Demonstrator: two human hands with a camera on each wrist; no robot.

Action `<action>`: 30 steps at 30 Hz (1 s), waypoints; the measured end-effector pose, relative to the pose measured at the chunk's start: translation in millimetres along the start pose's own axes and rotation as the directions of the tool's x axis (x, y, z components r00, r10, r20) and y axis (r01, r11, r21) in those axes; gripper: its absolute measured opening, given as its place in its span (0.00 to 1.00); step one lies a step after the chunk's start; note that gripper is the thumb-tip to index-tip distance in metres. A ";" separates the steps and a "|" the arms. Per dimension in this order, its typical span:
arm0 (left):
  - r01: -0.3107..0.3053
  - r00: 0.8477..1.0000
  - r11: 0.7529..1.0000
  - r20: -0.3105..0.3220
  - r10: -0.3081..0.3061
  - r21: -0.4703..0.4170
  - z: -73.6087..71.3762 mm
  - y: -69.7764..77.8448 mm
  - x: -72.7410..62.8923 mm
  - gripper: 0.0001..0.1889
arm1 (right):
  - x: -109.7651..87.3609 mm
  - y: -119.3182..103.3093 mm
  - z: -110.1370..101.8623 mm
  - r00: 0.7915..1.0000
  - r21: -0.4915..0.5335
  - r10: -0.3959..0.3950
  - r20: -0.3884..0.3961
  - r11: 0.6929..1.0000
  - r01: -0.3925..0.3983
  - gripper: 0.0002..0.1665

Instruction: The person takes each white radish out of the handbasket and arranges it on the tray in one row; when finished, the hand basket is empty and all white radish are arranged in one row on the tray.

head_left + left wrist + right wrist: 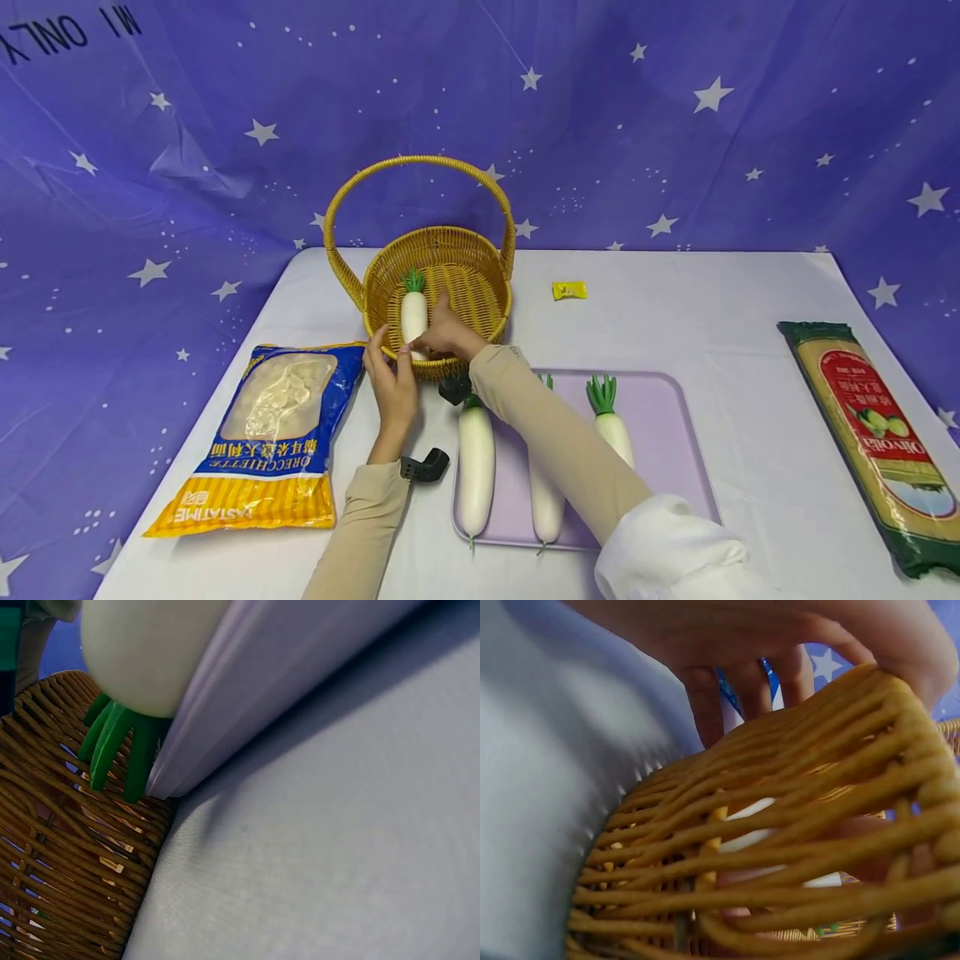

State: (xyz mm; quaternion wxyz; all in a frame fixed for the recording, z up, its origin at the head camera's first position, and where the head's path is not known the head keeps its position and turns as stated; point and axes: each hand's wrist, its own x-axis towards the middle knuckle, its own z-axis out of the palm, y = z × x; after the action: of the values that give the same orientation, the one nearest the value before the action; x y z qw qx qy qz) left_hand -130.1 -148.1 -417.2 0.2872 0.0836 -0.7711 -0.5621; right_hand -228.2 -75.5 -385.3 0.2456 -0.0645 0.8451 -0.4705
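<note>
A white daikon radish (414,312) with green tops lies inside the wicker basket (480,300), toward its left side. My right hand (452,333) reaches over the front rim, its fingers touching the daikon's lower end and one digit raised apart. At the front left, my left hand (393,392) holds the basket's rim. In the right wrist view the left hand (742,645) has its thumb over the rim and its fingers outside the weave. Part of the right hand shows through the gaps there. The left wrist view shows the basket wall (67,847) but not the left hand.
Right of the left forearm, a lilac tray (660,400) bears three more daikons (476,475), partly covered by the right arm. An orecchiette bag (277,433) lies at left, a long pasta pack (870,442) at right. A small yellow packet (569,290) lies behind the tray.
</note>
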 end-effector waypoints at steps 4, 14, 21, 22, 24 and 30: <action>-0.008 1.000 1.000 -0.005 0.008 -0.012 0.5 -1.5 0.0 0.23 | 0.3 1.2 -2.0 0.999 0.045 -0.034 0.042 0.998 0.032 0.64; -0.003 1.000 1.000 0.008 0.003 -0.003 -0.2 -0.2 -0.9 0.24 | -0.5 2.2 -3.1 0.987 0.061 -0.057 0.149 0.997 0.048 0.48; -0.001 1.000 1.000 0.001 0.001 -0.009 0.8 -9.7 2.0 0.24 | -1.1 0.5 -4.9 0.980 -0.052 -0.079 0.183 0.995 0.090 0.36; -0.004 1.000 1.000 -0.001 0.004 -0.007 1.5 -15.0 3.0 0.24 | -1.1 0.3 -5.1 0.979 -0.060 -0.082 0.189 0.994 0.095 0.35; -0.007 1.000 1.000 -0.003 0.007 0.000 2.6 -25.2 5.1 0.24 | -1.2 0.3 -5.7 0.978 -0.055 -0.081 0.195 0.994 0.093 0.35; -0.002 1.000 0.999 0.004 0.002 0.035 4.0 -40.9 7.1 0.23 | 0.9 2.4 -7.5 0.976 0.064 -0.094 0.196 0.994 0.083 0.35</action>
State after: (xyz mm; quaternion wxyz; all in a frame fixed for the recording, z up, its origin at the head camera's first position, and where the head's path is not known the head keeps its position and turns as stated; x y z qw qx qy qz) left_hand -146.0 -162.5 -452.9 0.2849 0.0867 -0.7815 -0.5482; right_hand -232.3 -68.8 -384.4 0.3093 -0.1420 0.7992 -0.4954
